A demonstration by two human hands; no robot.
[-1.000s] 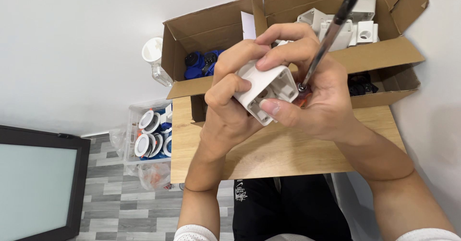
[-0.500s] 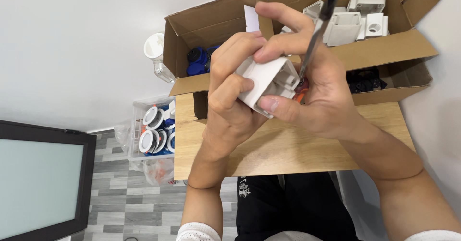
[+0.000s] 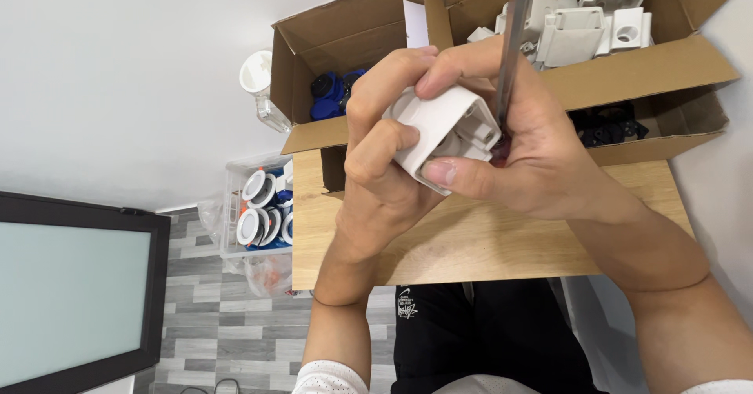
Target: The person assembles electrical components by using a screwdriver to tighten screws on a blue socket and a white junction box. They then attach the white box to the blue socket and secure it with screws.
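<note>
Since half a second ago the pen (image 3: 514, 45) is standing more upright and the white plastic housing (image 3: 443, 131) is turning its open end toward the right hand (image 3: 533, 158), which is pinching the pen (tip hidden at the housing). The left hand (image 3: 384, 151) is wrapping closed around the housing, above the wooden table (image 3: 486, 245), before the cardboard boxes (image 3: 643, 64).

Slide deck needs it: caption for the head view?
Both hands, left and right, hold a white plastic part and a pen over a wooden table.
</note>
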